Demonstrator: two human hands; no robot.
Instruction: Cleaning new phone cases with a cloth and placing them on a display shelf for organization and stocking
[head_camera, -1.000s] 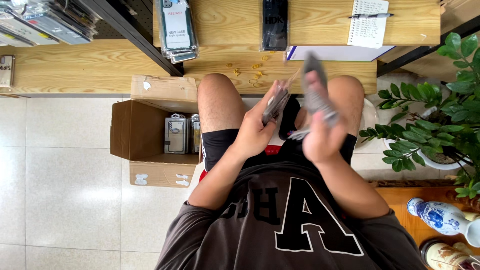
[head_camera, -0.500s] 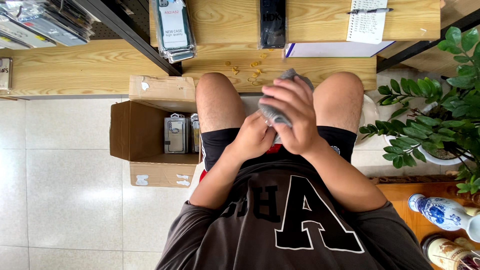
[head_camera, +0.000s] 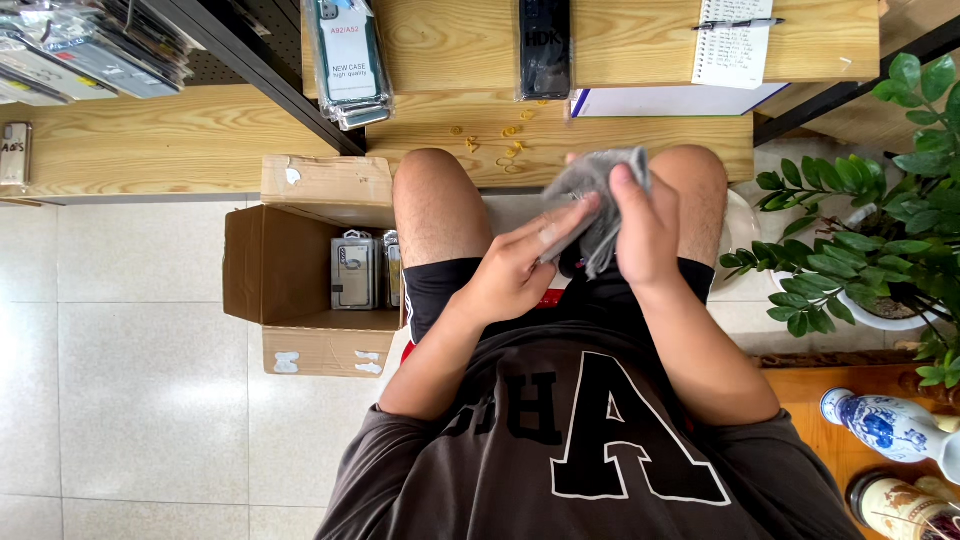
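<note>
Two bare hands meet over the lap, both on one grey cloth-like item (head_camera: 592, 190). Right hand (head_camera: 645, 225) is closed around it, thumb up along its top edge, bulk of the grey piece bunched between palm and fingers. Left hand (head_camera: 520, 265) comes in from the left, fingers stretched flat, tips pressed on the lower left side of the grey item; whether anything sits inside the fold, cannot tell. Item sits between the two knees, just above the black shorts (head_camera: 440, 285).

Left of the left hand, near the thigh: open cardboard box (head_camera: 300, 275) on the tiled floor (head_camera: 130, 350), flaps out, packaged phone cases (head_camera: 357, 270) standing upright inside at its right end. Right of the right hand, well apart: potted green plant (head_camera: 880, 220); below it a blue-white vase (head_camera: 885, 425) lying on a wooden surface.

Beyond the hands: wooden table (head_camera: 180, 140), small yellow bits (head_camera: 505, 140) scattered on it just past the knees. Farther out, a bagged stack of phone cases (head_camera: 348, 60), a dark packaged case (head_camera: 545, 45), a notepad (head_camera: 735, 45) with pen (head_camera: 740, 23) on top. Far left, more bagged cases (head_camera: 90, 50).
</note>
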